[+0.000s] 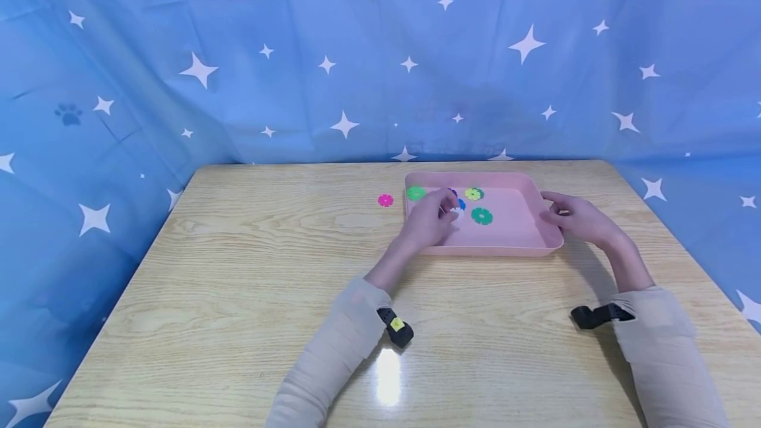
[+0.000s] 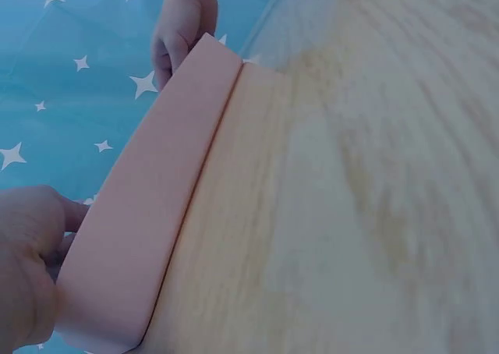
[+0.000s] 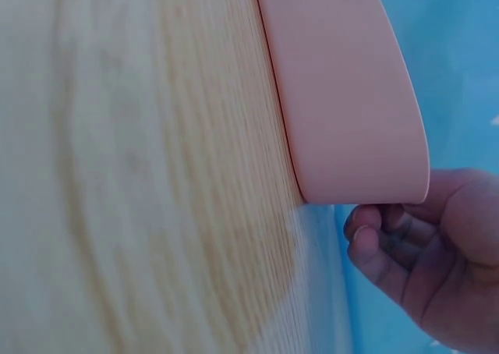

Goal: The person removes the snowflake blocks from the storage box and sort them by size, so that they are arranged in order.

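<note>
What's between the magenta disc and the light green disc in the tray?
Just a strip of bare table, then the tray's left wall; that shows in the head view.

The right-wrist view's top edge cuts off the pink tray (image 3: 351,97).

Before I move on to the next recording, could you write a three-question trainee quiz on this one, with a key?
1. Multiple choice: what colour is the disc lying outside the pink tray?
A) yellow
B) magenta
C) white
2. True or false: in the head view, the left hand is over the tray.
3. Fill in, from the person's side: the right hand grips the tray at its ___ end.

Key: 1 B; 2 true; 3 right.
</note>
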A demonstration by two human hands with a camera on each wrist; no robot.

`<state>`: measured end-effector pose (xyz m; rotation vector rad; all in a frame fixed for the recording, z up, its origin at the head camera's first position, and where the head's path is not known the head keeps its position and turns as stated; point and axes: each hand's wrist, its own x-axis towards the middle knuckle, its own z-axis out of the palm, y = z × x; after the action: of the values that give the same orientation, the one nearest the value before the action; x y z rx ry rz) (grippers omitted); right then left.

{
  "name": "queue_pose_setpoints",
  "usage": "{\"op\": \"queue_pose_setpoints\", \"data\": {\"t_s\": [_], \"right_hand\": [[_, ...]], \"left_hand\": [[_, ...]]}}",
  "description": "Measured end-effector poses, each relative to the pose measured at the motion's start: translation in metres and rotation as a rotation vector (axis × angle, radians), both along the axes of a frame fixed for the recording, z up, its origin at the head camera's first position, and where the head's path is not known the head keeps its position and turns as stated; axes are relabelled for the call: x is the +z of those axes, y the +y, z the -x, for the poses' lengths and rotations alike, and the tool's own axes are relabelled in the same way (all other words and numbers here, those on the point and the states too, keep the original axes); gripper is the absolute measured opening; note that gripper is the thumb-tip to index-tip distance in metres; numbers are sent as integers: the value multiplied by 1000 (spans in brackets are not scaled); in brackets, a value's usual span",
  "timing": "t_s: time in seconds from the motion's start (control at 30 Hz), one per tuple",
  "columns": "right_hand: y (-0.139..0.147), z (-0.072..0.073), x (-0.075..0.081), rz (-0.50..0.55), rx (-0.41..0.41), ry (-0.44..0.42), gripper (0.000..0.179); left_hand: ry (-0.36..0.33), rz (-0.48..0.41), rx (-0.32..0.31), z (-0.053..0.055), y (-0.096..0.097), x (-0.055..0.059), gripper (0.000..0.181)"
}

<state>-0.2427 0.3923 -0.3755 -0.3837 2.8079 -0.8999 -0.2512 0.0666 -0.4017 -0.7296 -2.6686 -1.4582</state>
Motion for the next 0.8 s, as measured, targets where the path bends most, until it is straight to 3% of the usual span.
{"op": "queue_pose_setpoints", "data": {"t_s": [0.1, 0.27, 0.5, 0.8], "right_hand": [[0, 0, 0, 3, -2, -4, 59], [0, 0, 0, -2, -2, -2, 58], [0, 1, 1, -10, 3, -6, 58], [2, 2, -2, 1, -3, -9, 58]], "left_hand": [[11, -105, 7, 0, -2, 0, 8], [35, -208, 22, -2, -8, 5, 8], [38, -272, 110, 0, -23, 13, 20], [36, -376, 201, 15, -55, 14, 18]]}}
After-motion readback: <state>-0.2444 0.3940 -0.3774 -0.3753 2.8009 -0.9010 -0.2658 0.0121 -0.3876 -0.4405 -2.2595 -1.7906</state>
